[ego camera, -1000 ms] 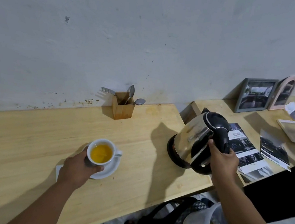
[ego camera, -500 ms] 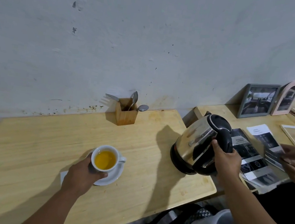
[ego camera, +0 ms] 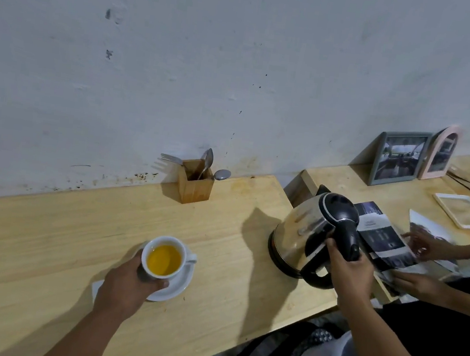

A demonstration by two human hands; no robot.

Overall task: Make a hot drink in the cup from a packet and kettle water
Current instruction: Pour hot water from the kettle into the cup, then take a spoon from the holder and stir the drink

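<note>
The white cup [ego camera: 163,258] sits on a saucer [ego camera: 177,284] on the wooden bench [ego camera: 42,243]. It is nearly full of yellow drink. The left hand [ego camera: 128,286] is wrapped around the near side of the cup. The right hand [ego camera: 350,269] is closed tight on the black handle of the shiny kettle [ego camera: 306,237], which stands tilted at the right end of the bench, well apart from the cup. A wooden box [ego camera: 195,184] by the wall holds a fork and spoons. A booklet [ego camera: 380,234] behind the kettle has print, too small to read. Something white, maybe the packet, peeks out under the left hand.
</note>
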